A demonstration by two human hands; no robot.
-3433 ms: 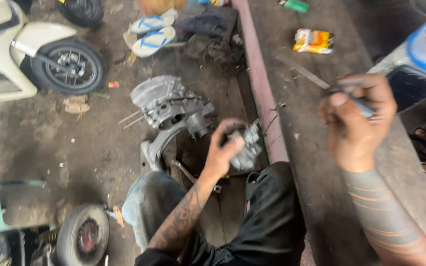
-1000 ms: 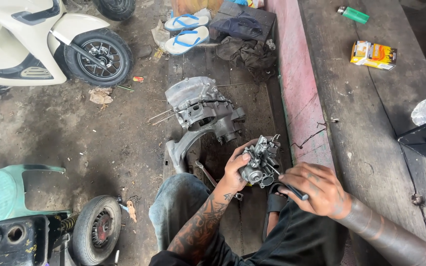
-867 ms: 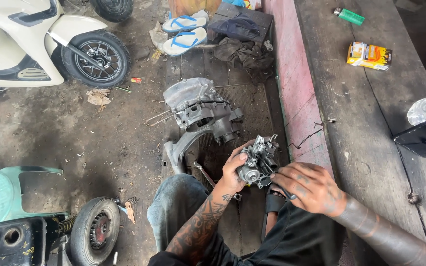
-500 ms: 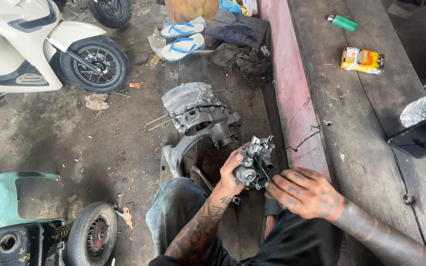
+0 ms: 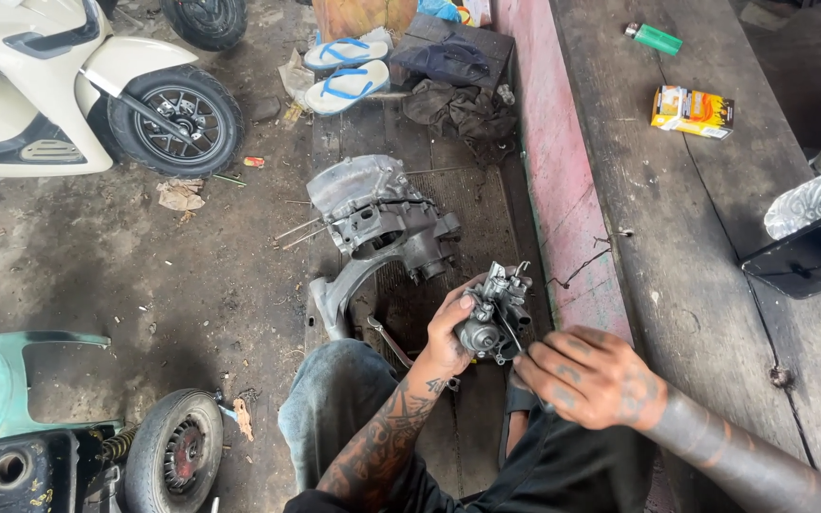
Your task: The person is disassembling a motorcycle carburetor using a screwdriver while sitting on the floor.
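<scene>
We saw the left hand (image 5: pixel 450 332) closed around a small metal carburetor (image 5: pixel 496 312), held above the knees beside the pink bench edge (image 5: pixel 563 190). The right hand (image 5: pixel 586 375) touched its lower side with curled fingers; what they gripped we could not tell.

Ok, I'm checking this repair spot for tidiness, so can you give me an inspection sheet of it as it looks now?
Surface: stained concrete floor; worn wooden bench on the right.
Job's things: small metal engine part, held above the lap.
Clutter: engine case on the floor, sandals, dark rags, lighter and small box on the bench.
Grippers: left hand grips the part; right hand works at it with a thin tool, mostly hidden.
Cables: thin wire at the bench edge.
Surroundings: white scooter, green scooter.
</scene>
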